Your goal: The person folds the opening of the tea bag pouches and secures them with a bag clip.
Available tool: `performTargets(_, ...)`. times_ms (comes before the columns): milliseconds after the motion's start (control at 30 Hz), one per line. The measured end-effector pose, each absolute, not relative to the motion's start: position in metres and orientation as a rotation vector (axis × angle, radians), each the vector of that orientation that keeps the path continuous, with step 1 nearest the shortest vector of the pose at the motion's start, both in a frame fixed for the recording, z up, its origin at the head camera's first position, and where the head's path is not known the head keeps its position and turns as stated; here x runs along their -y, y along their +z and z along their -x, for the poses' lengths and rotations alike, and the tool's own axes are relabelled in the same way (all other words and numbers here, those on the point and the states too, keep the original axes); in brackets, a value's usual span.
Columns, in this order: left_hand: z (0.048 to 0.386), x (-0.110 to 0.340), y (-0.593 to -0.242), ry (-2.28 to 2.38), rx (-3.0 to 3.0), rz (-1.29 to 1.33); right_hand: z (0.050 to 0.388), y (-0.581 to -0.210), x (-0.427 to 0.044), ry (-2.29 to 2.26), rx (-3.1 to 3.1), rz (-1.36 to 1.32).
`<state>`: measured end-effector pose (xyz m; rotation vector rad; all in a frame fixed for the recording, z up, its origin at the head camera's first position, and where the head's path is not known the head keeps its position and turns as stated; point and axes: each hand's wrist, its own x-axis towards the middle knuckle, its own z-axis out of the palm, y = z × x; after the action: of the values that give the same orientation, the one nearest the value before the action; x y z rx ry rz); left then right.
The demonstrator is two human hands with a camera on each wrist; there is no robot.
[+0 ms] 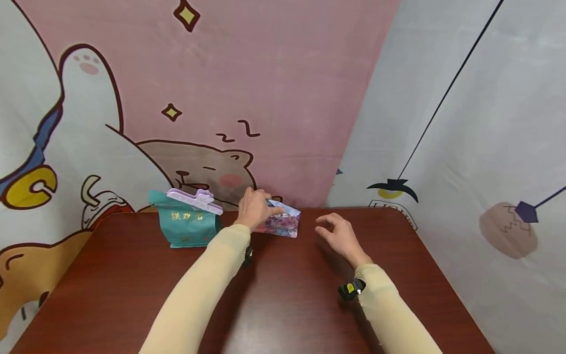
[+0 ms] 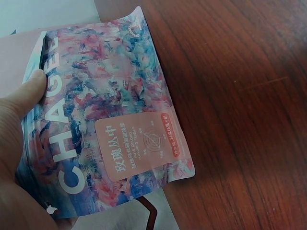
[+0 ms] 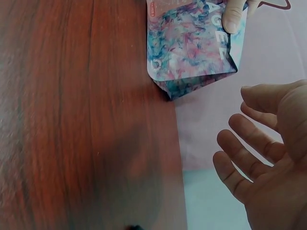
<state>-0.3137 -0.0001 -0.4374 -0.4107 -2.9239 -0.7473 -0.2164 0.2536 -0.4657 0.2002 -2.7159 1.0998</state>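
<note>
Near the table's back edge, my left hand (image 1: 255,210) grips the top of a tea pouch (image 1: 286,224) patterned in pink and blue. In the left wrist view the thumb presses on the pouch's front (image 2: 103,81), beside big white letters and a pink label; the other fingers are mostly hidden behind it. The pouch's top is folded over, as the right wrist view shows on the pouch (image 3: 192,45). My right hand (image 1: 341,237) hovers to the right of the pouch, apart from it. Its fingers are loosely bent and hold nothing.
A teal tea bag (image 1: 187,228) with gold characters stands to the left of my left hand. Across its folded top sits a lilac sealing clip (image 1: 194,200). The brown wooden table (image 1: 287,305) meets a printed cloth backdrop (image 1: 305,98) at its back edge.
</note>
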Motion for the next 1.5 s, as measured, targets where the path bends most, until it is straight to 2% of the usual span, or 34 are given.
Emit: performTargets(1500, 0.313, 0.000, -0.437, -0.751, 2.918, 0.395, 0.159, -0.484, -0.321, 0.875, 2.849, -0.095)
